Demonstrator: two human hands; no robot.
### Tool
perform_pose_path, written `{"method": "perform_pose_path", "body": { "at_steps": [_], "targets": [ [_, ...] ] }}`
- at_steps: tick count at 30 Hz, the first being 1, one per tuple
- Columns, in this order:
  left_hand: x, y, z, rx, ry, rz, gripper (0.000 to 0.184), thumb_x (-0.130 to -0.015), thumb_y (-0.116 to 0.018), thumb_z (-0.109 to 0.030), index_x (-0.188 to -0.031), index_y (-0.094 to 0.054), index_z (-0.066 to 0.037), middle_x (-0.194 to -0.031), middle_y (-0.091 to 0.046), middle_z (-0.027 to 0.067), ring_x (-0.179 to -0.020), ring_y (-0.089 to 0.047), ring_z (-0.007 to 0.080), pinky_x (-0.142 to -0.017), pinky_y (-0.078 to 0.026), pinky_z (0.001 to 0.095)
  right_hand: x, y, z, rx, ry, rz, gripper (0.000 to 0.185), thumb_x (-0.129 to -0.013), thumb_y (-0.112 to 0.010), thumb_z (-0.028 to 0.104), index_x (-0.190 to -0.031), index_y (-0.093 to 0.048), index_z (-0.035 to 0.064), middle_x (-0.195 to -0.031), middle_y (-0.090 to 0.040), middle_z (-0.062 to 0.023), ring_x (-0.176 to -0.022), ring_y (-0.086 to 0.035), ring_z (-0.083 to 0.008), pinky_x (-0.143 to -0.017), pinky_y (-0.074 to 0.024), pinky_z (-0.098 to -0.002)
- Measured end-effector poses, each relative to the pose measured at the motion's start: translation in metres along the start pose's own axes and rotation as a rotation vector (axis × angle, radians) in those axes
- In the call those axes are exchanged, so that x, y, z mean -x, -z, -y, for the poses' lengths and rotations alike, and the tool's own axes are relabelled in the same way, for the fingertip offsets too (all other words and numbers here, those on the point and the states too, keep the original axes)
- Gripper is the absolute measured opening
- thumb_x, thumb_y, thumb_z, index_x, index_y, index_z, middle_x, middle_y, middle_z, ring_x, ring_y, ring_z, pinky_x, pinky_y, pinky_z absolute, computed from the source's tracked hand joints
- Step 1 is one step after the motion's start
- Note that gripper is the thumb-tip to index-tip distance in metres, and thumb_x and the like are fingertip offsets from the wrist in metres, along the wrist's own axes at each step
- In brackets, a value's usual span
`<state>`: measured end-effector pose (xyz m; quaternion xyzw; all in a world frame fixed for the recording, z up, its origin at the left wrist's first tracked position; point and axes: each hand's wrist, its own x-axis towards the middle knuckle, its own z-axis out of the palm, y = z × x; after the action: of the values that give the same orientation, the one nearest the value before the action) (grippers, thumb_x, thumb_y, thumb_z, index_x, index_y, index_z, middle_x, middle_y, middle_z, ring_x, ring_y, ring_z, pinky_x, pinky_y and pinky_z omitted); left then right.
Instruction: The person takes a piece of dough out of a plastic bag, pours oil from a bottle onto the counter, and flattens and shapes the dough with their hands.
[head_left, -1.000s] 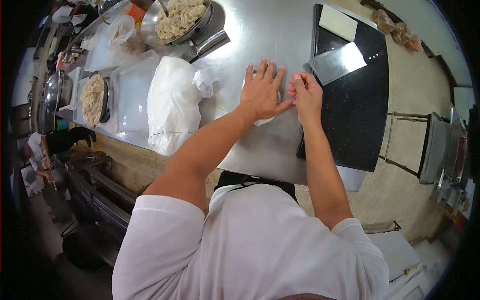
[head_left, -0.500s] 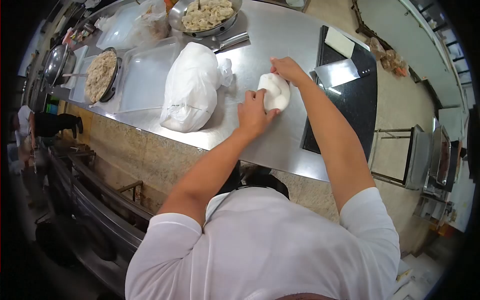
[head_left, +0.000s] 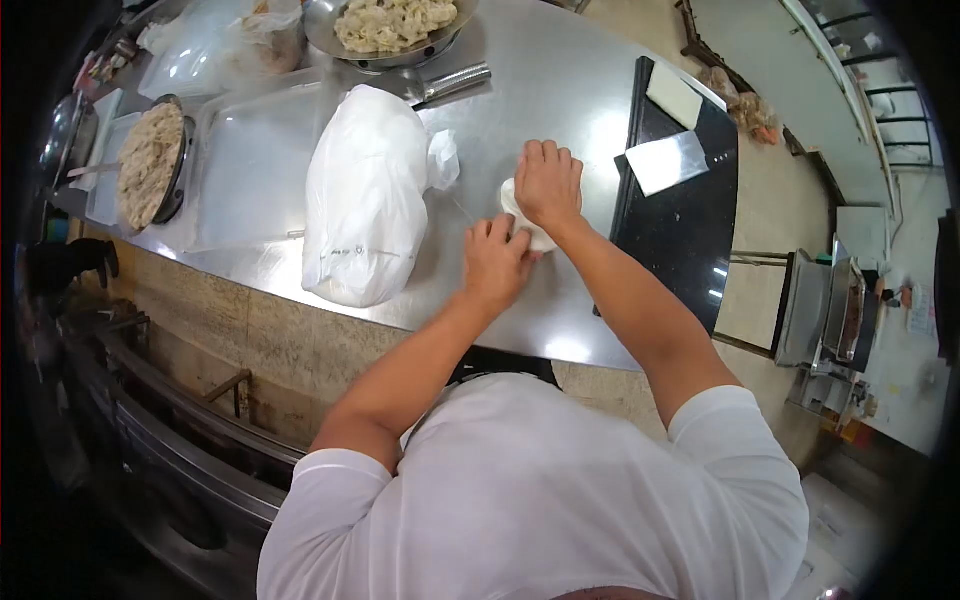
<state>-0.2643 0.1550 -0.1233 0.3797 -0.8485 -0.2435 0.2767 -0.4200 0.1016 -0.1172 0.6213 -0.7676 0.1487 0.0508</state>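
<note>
On the steel table, a piece of white dough [head_left: 541, 239] lies between my hands, mostly covered by them. My right hand [head_left: 549, 184] presses down on it from above, fingers curled over its far side. At the near left edge of the dough, my left hand [head_left: 498, 262] holds it with bent fingers. Left of my hands stands a full white plastic bag [head_left: 365, 200] with a twisted end. To the right, a broad cleaver blade [head_left: 668, 163] rests on a black board [head_left: 672, 245], beside a white rectangular block [head_left: 674, 96].
A clear plastic tray [head_left: 255, 170] and a pan of pale minced filling [head_left: 150, 165] sit at the left. At the back is a metal pan [head_left: 320, 25] with pale, lumpy food in it, near a shiny metal handle [head_left: 458, 82]. Metal rails [head_left: 190, 390] run at lower left.
My right hand has moved from the dough's far right edge to on top of it, pressing down. The dough looks lower and more covered. The whole view has shifted slightly.
</note>
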Motion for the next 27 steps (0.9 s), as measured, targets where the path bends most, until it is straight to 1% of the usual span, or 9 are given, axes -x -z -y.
{"method": "perform_pose_path", "body": {
  "at_steps": [7, 10, 12, 15, 18, 19, 20, 22, 27],
  "targets": [
    [-0.006, 0.004, -0.002, -0.034, 0.000, -0.031, 0.030, -0.077, -0.080, -0.028, -0.102, -0.071, -0.015, -0.120, -0.064, 0.0080, -0.105, -0.055, 0.0307, -0.085, -0.039, 0.0472, -0.047, -0.026, -0.015, -0.016, -0.036, -0.113, 0.018, -0.096, -0.054, 0.025, -0.103, -0.062, 0.0099, -0.098, -0.063, -0.0085, -0.093, -0.057, -0.0303, -0.082, -0.0388, -0.0474],
    [-0.002, 0.006, -0.006, -0.028, -0.006, 0.004, 0.026, -0.077, -0.080, -0.027, -0.097, -0.071, -0.014, -0.120, -0.064, 0.0070, -0.105, -0.055, 0.0305, -0.085, -0.039, 0.0474, -0.047, -0.015, -0.017, -0.045, -0.092, -0.104, 0.020, -0.096, -0.056, 0.027, -0.095, -0.063, 0.0079, -0.089, -0.066, -0.0122, -0.087, -0.060, -0.0340, -0.079, -0.0423, -0.0505],
    [-0.007, 0.006, -0.002, -0.033, -0.006, 0.032, 0.024, -0.077, -0.080, -0.027, -0.095, -0.072, -0.014, -0.120, -0.064, 0.0064, -0.105, -0.055, 0.0305, -0.085, -0.039, 0.0474, -0.047, -0.002, -0.017, -0.303, -0.119, 0.165, 0.038, -0.099, -0.052, 0.037, -0.086, -0.067, 0.0048, -0.082, -0.069, -0.0182, -0.081, -0.065, -0.0399, -0.074, -0.0466, -0.0535],
    [-0.004, 0.004, -0.004, -0.014, 0.037, 0.059, 0.020, -0.078, -0.080, -0.026, -0.091, -0.072, -0.014, -0.118, -0.064, 0.0056, -0.105, -0.054, 0.0307, -0.086, -0.039, 0.0474, -0.021, 0.027, -0.017, -0.468, -0.128, 0.381, 0.057, -0.102, -0.044, 0.049, -0.079, -0.069, 0.0031, -0.082, -0.070, -0.0223, -0.077, -0.067, -0.0430, -0.072, -0.0493, -0.0546],
    [0.000, 0.003, -0.004, -0.025, 0.041, 0.064, 0.023, -0.078, -0.079, -0.024, -0.097, -0.072, -0.014, -0.116, -0.063, 0.0065, -0.105, -0.054, 0.0313, -0.087, -0.039, 0.0474, 0.010, 0.050, -0.009, -0.342, -0.245, 0.505, 0.071, -0.103, -0.039, 0.058, -0.082, -0.069, -0.0027, -0.084, -0.069, -0.0261, -0.079, -0.068, -0.0405, -0.073, -0.0491, -0.0509],
    [0.006, 0.001, -0.001, -0.028, -0.012, 0.006, 0.025, -0.079, -0.079, -0.023, -0.102, -0.071, -0.014, -0.116, -0.062, 0.0075, -0.105, -0.054, 0.0314, -0.087, -0.039, 0.0473, 0.004, 0.055, -0.004, -0.310, -0.356, 0.565, 0.055, -0.102, -0.048, 0.049, -0.091, -0.070, 0.0001, -0.091, -0.070, -0.0215, -0.089, -0.066, -0.0389, -0.076, -0.0479, -0.0510],
    [0.008, -0.001, 0.002, -0.034, -0.071, -0.056, 0.029, -0.079, -0.078, -0.021, -0.106, -0.071, -0.014, -0.116, -0.061, 0.0085, -0.105, -0.053, 0.0314, -0.087, -0.039, 0.0472, 0.007, 0.048, 0.003, -0.311, -0.360, 0.561, 0.055, -0.102, -0.048, 0.049, -0.091, -0.070, 0.0001, -0.091, -0.070, -0.0215, -0.089, -0.066, -0.0389, -0.076, -0.0479, -0.0510],
    [0.012, -0.002, 0.006, -0.040, -0.081, -0.052, 0.032, -0.079, -0.078, -0.020, -0.110, -0.070, -0.014, -0.116, -0.061, 0.0095, -0.105, -0.053, 0.0315, -0.087, -0.039, 0.0472, 0.019, 0.026, 0.016, 0.010, -0.075, -0.004, 0.034, -0.096, -0.057, 0.041, -0.100, -0.068, 0.0084, -0.099, -0.067, -0.0118, -0.099, -0.061, -0.0340, -0.086, -0.0452, -0.0494],
    [0.015, -0.001, 0.009, -0.046, -0.094, -0.057, 0.036, -0.079, -0.078, -0.019, -0.114, -0.070, -0.014, -0.120, -0.061, 0.0115, -0.107, -0.054, 0.0314, -0.088, -0.040, 0.0470, 0.011, 0.002, 0.012, 0.008, -0.019, -0.002, 0.025, -0.092, -0.061, 0.033, -0.104, -0.063, 0.0115, -0.101, -0.062, -0.0081, -0.097, -0.055, -0.0293, -0.087, -0.0389, -0.0453]
  ]
}}
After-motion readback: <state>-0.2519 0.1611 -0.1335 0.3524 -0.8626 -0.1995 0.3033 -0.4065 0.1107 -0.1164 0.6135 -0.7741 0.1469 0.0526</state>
